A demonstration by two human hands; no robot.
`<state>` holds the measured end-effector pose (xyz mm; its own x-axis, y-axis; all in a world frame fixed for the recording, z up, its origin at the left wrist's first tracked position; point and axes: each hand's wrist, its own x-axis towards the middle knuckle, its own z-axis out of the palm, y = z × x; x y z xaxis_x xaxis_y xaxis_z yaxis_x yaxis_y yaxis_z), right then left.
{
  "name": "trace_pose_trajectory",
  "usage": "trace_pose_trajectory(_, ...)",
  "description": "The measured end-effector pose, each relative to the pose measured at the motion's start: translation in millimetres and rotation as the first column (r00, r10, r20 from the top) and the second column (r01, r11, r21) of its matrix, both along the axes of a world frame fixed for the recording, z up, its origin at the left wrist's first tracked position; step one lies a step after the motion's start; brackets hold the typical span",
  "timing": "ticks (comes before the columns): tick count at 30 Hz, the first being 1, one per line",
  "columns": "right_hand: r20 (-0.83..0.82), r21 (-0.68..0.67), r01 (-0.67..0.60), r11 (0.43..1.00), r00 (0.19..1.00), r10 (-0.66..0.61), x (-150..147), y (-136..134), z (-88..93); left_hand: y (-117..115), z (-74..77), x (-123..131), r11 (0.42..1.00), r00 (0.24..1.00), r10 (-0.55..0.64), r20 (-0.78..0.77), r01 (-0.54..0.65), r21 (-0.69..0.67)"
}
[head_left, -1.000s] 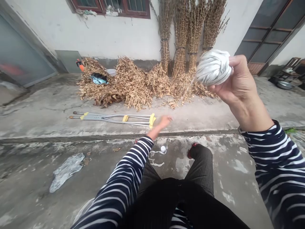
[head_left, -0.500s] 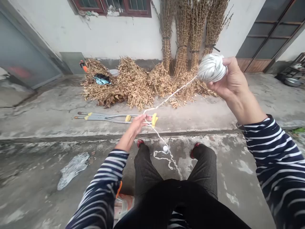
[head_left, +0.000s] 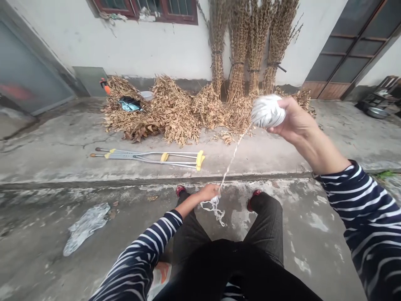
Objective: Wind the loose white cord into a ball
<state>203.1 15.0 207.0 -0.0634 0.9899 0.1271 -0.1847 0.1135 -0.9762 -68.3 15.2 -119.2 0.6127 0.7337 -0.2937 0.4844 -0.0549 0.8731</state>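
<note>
My right hand is raised at upper right, fingers wrapped round a ball of white twine. A strand of twine runs from the ball down and left to my left hand. That hand is low between my knees, closed in a pinch on the strand. A loose tangle of twine hangs just below its fingers. I sit with black trousers and striped sleeves, red shoes on the concrete.
A pair of crutches with yellow pads lies on the raised concrete step ahead. Piles of dried plants and tied bundles lean on the white wall. A crumpled plastic sheet lies at left. A door stands at right.
My left hand has come down from near the crutches to between my knees, drawing the strand with it. My right hand and the ball have dropped lower.
</note>
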Motion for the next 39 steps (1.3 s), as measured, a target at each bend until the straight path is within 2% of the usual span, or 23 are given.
trace_pose_trajectory(1,0.002,-0.021,-0.01,1.0,1.0,0.01,-2,1,-8.6,13,6.7,-7,0.994,0.996,0.093,-0.005,-0.093,0.052)
trace_pose_trajectory(3,0.001,-0.056,-0.044,0.997,0.999,0.045,-7,2,-22.5,36,30.2,-6,0.962,0.968,0.243,0.066,-0.249,0.113)
trace_pose_trajectory(5,0.003,-0.078,-0.083,0.993,0.996,0.084,-14,1,-30.9,52,63.3,14,0.916,0.906,0.325,0.27,-0.373,0.147)
trace_pose_trajectory(6,0.006,-0.088,-0.097,0.991,0.995,0.098,-17,0,-33.2,56,81.3,28,0.904,0.861,0.317,0.397,-0.4,0.148)
trace_pose_trajectory(8,0.01,-0.105,-0.116,0.988,0.993,0.117,-23,-3,-35.6,57,115.8,57,0.916,0.746,0.239,0.621,-0.385,0.11)
trace_pose_trajectory(10,0.01,-0.119,-0.127,0.985,0.992,0.129,-27,-5,-36.2,52,142.7,81,0.936,0.634,0.185,0.751,-0.347,0.062)
trace_pose_trajectory(13,0.018,-0.131,-0.144,0.981,0.989,0.148,-28,-7,-36.1,44,162.9,100,0.94,0.548,0.18,0.817,-0.339,0.021)
trace_pose_trajectory(16,0.022,-0.128,-0.152,0.98,0.988,0.155,-24,-6,-36.4,40,165.6,96,0.942,0.541,0.182,0.821,-0.337,0.013)
trace_pose_trajectory(18,0.006,-0.122,-0.154,0.98,0.988,0.156,-21,-6,-38.2,40,164.0,83,0.946,0.573,0.179,0.8,-0.323,0.02)
trace_pose_trajectory(22,-0.04,-0.121,-0.161,0.979,0.987,0.157,-16,-8,-46.7,41,156.8,51,0.968,0.695,0.146,0.704,-0.247,0.043)
trace_pose_trajectory(25,-0.073,-0.102,-0.161,0.982,0.985,0.154,-12,-11,-53.7,39,139.3,31,0.989,0.756,0.124,0.643,-0.15,-0.013)
trace_pose_trajectory(27,-0.076,-0.095,-0.161,0.982,0.985,0.154,-9,-14,-57.8,36,118.2,21,0.991,0.784,0.131,0.607,-0.102,-0.083)
trace_pose_trajectory(29,-0.083,-0.089,-0.168,0.982,0.983,0.161,-6,-18,-63.2,32,90.3,15,0.987,0.819,0.146,0.555,-0.081,-0.14)
trace_pose_trajectory(34,-0.187,-0.095,-0.213,0.972,0.963,0.193,-7,-38,-92.2,27,15.3,3,0.972,0.956,0.199,0.216,-0.165,-0.165)
trace_pose_trajectory(36,-0.218,-0.119,-0.243,0.963,0.952,0.213,-10,-48,-108.1,27,-6.5,-6,0.967,0.964,0.233,0.125,-0.216,-0.135)
trace_pose_trajectory(39,-0.246,-0.128,-0.25,0.96,0.946,0.214,-15,-62,-125.8,31,-26.0,-24,0.961,0.96,0.273,0.06,-0.27,-0.062)
